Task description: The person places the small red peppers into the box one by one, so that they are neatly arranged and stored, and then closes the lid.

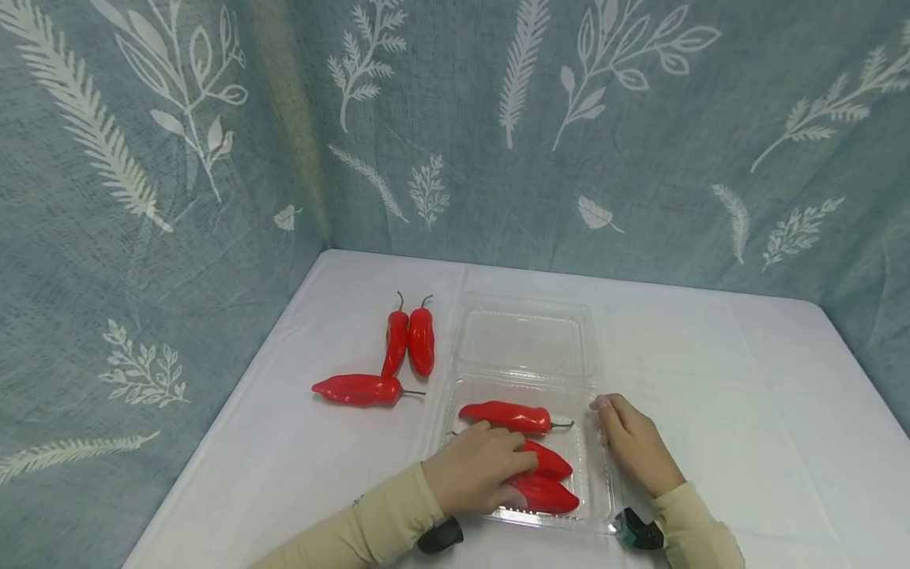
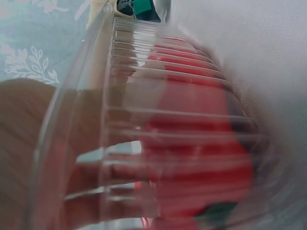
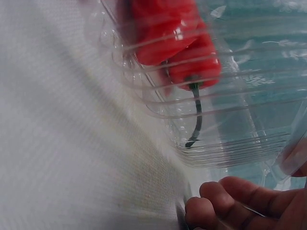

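Box (image 1: 601,474) of clear plastic, lying on the tabletop (image 1: 711,395), its lid (image 1: 526,344) folded back to 12 o'clock. Bearings from the box's middle. Inside the rim, three red peppers: far pepper (image 1: 508,416) at 12, stem pointing to 3; middle pepper (image 1: 550,460) at 3, tip toward 4; near pepper (image 1: 547,496) at 5, close along the front wall. Little gap between these last two. Left hand (image 1: 472,470) reaches over the rim from 8, fingers gripping the near pepper. Right hand (image 1: 636,442) at 2, fingers pinching the side rim. Outside, toward 10: loose pepper (image 1: 355,390), stem to 3, and paired peppers (image 1: 421,344) side by side, stems to 12. Narrower strip of white cloth from loose pepper to left edge; much broader band from right hand to right edge.
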`<state>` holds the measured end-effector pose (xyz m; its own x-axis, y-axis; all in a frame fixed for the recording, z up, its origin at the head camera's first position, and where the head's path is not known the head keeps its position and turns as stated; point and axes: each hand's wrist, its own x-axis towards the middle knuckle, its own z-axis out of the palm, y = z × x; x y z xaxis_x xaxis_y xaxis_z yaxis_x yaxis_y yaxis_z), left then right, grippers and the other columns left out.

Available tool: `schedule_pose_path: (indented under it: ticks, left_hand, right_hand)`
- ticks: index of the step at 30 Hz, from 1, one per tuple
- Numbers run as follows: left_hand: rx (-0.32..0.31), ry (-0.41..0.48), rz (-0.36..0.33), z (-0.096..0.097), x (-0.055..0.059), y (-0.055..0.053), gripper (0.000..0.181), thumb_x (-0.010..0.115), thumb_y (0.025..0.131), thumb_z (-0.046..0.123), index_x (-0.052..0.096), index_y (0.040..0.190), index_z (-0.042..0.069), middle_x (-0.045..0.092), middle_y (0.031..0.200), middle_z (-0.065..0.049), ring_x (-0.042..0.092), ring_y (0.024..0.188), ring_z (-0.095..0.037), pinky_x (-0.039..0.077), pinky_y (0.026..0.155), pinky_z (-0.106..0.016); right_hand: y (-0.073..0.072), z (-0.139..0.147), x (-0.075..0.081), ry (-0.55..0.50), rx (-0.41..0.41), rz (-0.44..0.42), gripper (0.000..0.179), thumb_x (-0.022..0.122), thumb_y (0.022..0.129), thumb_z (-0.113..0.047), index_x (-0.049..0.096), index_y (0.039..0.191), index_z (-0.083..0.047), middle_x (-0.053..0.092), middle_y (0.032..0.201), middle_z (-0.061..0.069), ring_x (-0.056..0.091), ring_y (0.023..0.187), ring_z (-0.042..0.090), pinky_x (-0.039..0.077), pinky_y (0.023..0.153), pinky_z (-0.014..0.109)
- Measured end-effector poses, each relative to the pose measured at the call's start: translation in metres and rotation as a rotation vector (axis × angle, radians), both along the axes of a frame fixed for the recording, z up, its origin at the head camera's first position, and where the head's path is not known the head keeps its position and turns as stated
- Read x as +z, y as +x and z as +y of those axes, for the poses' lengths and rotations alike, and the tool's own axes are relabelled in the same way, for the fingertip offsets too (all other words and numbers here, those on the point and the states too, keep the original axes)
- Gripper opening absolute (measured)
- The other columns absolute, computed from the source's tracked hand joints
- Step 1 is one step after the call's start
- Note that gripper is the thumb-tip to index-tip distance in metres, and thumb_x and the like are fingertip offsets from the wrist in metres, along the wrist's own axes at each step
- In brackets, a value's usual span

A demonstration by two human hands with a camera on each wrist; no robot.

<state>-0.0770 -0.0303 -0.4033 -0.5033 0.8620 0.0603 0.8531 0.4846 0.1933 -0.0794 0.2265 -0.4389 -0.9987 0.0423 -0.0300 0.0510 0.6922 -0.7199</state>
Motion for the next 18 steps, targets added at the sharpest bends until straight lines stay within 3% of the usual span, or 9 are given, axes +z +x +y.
schedule_pose_path:
  ticks: [13,18]
  left_hand:
    - [0.01,0.004,0.025,-0.0016,0.0009,-0.001,0.029,0.072,0.082,0.04,0.069,0.104,0.022,0.064,0.091,0.008,0.056,0.083,-0.004,0.043,0.073,-0.017]
    - [0.009,0.002,0.035,-0.0025,0.0002,-0.0007,0.03,0.071,0.083,0.041,0.07,0.105,0.021,0.065,0.092,0.007,0.058,0.083,-0.005,0.045,0.075,-0.018]
  right_hand:
    - [-0.0004,0.0001,0.0002,0.006,0.003,0.001,0.034,0.036,0.104,-0.031,0.059,0.113,-0.008,0.052,0.067,-0.002,0.05,0.068,0.011,0.042,0.067,0.027]
    - [-0.0002,0.0,-0.0005,0.012,0.003,-0.004,0.034,0.036,0.104,-0.032,0.059,0.113,-0.008,0.052,0.067,-0.002,0.051,0.07,0.011,0.042,0.068,0.027]
